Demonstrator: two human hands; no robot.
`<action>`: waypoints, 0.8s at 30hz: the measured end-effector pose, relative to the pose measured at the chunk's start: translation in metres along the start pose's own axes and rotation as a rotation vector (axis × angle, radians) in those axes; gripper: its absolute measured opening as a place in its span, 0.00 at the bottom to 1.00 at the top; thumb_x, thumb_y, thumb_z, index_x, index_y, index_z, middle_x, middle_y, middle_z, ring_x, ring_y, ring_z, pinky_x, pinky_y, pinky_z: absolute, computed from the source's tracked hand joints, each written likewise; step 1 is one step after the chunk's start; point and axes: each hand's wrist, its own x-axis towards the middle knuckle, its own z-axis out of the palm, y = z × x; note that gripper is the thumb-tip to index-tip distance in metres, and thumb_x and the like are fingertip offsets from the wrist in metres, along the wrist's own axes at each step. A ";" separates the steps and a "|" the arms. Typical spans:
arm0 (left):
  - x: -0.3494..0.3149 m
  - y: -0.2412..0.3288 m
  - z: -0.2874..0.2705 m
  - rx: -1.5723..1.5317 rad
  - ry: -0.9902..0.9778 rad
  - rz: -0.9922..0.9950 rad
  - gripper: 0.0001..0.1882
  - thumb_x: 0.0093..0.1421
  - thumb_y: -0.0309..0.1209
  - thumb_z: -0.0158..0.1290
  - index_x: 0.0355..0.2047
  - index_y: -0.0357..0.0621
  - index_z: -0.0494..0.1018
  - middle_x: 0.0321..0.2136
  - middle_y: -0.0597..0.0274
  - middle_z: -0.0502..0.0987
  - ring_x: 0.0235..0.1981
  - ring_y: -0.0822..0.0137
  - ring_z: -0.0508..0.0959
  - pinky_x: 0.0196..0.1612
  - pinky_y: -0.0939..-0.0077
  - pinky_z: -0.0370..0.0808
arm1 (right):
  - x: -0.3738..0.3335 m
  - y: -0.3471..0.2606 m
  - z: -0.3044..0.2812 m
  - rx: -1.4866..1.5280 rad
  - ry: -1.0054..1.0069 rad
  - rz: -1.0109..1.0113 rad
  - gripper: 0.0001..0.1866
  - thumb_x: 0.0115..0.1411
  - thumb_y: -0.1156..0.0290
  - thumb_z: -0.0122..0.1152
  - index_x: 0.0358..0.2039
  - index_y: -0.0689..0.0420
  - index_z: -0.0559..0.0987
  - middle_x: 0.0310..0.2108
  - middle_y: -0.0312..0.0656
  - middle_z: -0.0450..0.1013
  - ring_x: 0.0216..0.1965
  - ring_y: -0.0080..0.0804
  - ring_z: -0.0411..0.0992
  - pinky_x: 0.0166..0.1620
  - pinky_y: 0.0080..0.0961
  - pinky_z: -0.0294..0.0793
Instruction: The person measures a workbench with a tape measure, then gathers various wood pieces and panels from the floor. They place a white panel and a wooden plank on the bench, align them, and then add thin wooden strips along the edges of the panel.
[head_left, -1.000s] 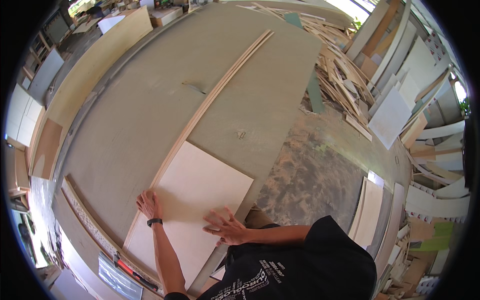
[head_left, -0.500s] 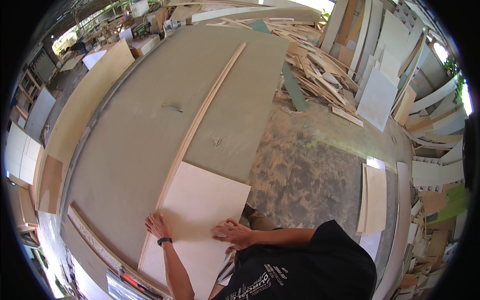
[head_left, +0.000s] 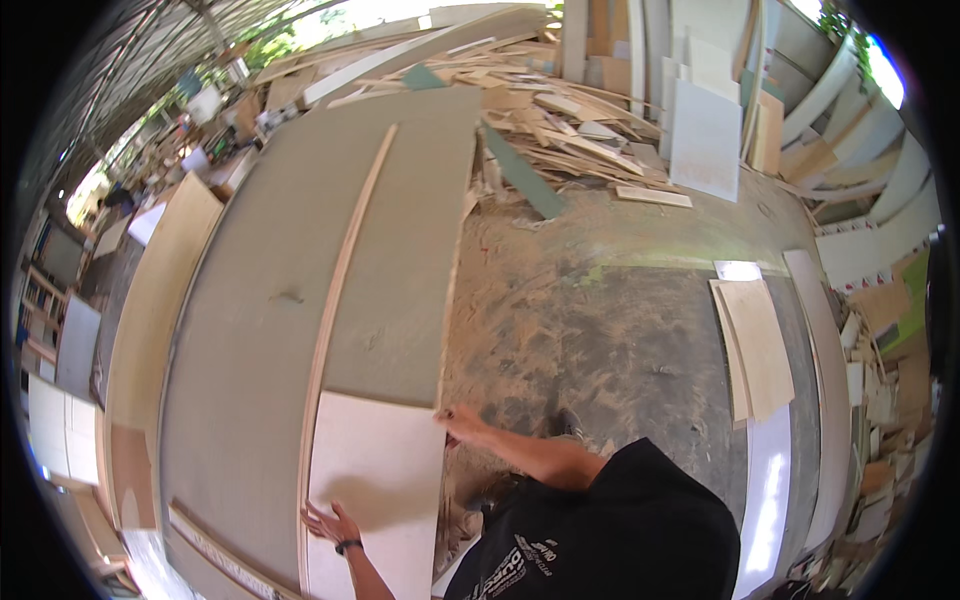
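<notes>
A pale white board (head_left: 375,455) lies on the large grey-green sheet (head_left: 235,330), its left edge along a long thin wooden strip (head_left: 345,250). My left hand (head_left: 332,526), with a dark band at its wrist, rests with fingers apart over the board's left edge and the strip. At the board's far right corner, my right hand (head_left: 464,425) has its fingers bent round the edge. Part of that hand's fingers is hidden below the edge.
A heap of scrap wood strips (head_left: 560,130) lies beyond the sheet. Right of me, cut panels (head_left: 755,345) lie on the dusty floor (head_left: 600,340). A long plywood panel (head_left: 150,340) stands along the left side. A narrow light strip (head_left: 225,560) lies at the lower left.
My right hand has moved from the middle of the white board to its far right corner. My left hand stays at the left edge. The view has tilted up and shifted.
</notes>
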 end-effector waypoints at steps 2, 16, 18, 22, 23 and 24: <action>-0.032 0.030 -0.020 -0.076 -0.057 0.168 0.42 0.62 0.56 0.51 0.69 0.48 0.53 0.69 0.43 0.50 0.70 0.44 0.48 0.68 0.39 0.42 | -0.012 0.000 -0.012 -0.016 -0.021 -0.045 0.28 0.63 0.56 0.64 0.49 0.72 0.74 0.30 0.48 0.78 0.23 0.31 0.79 0.24 0.24 0.81; -0.190 0.370 -0.207 -0.234 0.046 0.450 0.49 0.56 0.59 0.60 0.70 0.48 0.55 0.69 0.42 0.53 0.70 0.38 0.50 0.64 0.31 0.54 | -0.161 -0.108 -0.196 0.054 -0.697 -0.346 0.17 0.61 0.62 0.62 0.41 0.65 0.80 0.31 0.37 0.75 0.27 0.21 0.74 0.27 0.23 0.79; -0.200 0.427 -0.253 -0.025 0.089 0.462 0.44 0.59 0.54 0.59 0.68 0.48 0.57 0.68 0.44 0.55 0.69 0.40 0.55 0.62 0.33 0.60 | -0.178 -0.141 -0.227 0.003 -0.742 -0.373 0.16 0.62 0.62 0.61 0.40 0.64 0.79 0.31 0.36 0.74 0.27 0.21 0.73 0.26 0.24 0.78; -0.193 0.438 -0.293 0.001 0.111 0.633 0.54 0.54 0.68 0.53 0.71 0.47 0.52 0.70 0.34 0.44 0.70 0.36 0.45 0.67 0.36 0.45 | -0.222 -0.195 -0.247 -0.174 -0.834 -0.493 0.17 0.64 0.60 0.61 0.41 0.64 0.79 0.26 0.36 0.72 0.24 0.22 0.73 0.24 0.22 0.73; -0.185 0.443 -0.292 0.018 0.063 0.637 0.55 0.51 0.67 0.57 0.71 0.49 0.53 0.70 0.35 0.44 0.71 0.35 0.44 0.67 0.35 0.47 | -0.219 -0.180 -0.247 -0.186 -0.573 -0.867 0.16 0.63 0.63 0.62 0.41 0.65 0.79 0.27 0.39 0.74 0.26 0.23 0.74 0.28 0.23 0.74; -0.176 0.443 -0.294 0.023 -0.016 0.671 0.56 0.47 0.65 0.61 0.70 0.52 0.55 0.71 0.41 0.48 0.71 0.35 0.45 0.67 0.35 0.46 | -0.217 -0.160 -0.246 -0.162 -0.318 -1.203 0.15 0.62 0.65 0.64 0.42 0.65 0.80 0.28 0.42 0.77 0.28 0.25 0.75 0.32 0.24 0.76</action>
